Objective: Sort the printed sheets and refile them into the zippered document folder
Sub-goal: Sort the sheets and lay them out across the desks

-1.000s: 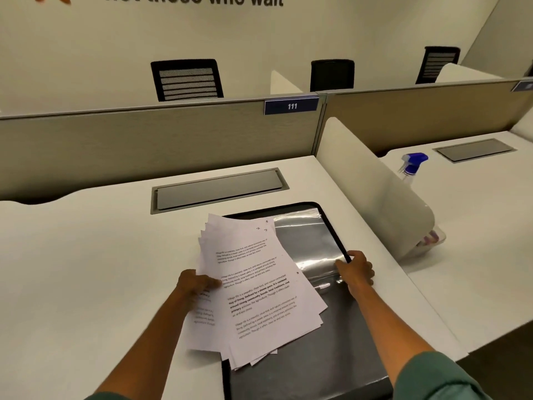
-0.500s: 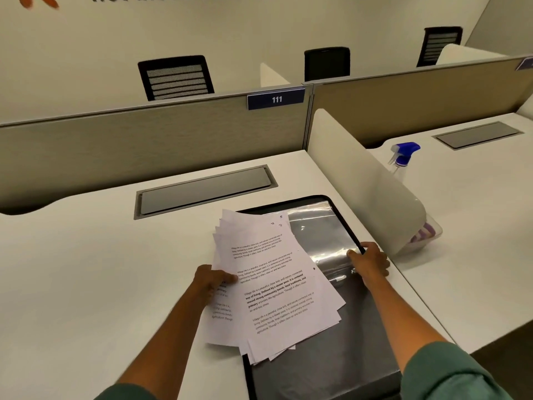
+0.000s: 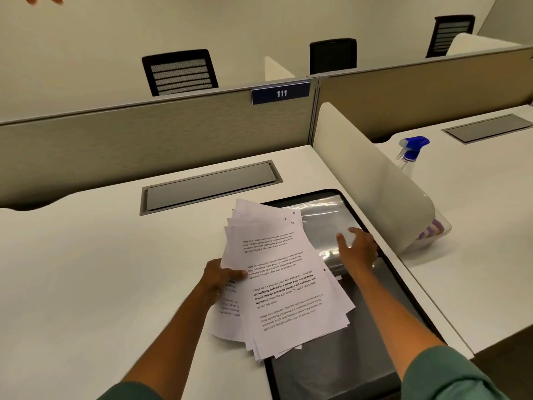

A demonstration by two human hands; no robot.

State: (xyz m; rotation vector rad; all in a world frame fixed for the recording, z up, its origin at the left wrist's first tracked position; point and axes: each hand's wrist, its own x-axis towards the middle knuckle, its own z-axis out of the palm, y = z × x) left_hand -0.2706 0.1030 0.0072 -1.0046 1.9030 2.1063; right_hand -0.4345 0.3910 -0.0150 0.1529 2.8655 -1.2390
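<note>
Here a fanned stack of printed sheets (image 3: 284,287) is gripped at its left edge by the left hand (image 3: 220,277), thumb on top, fingers underneath. The stack lies partly on the white desk (image 3: 86,284) and partly over the left side of the open black folder (image 3: 372,362). The right hand (image 3: 356,249) is held w/ fingers spread and relaxed over the folder's clear plastic sleeve (image 3: 323,223); nothing is gripped. A spray bottle (image 3: 411,153) stands behind the white divider (image 3: 363,174), on the next desk.

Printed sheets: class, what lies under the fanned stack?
Under the sheets lie the open folder, its clear sleeve and the desk. The left hand grips them; covered folder parts stay hidden.
</note>
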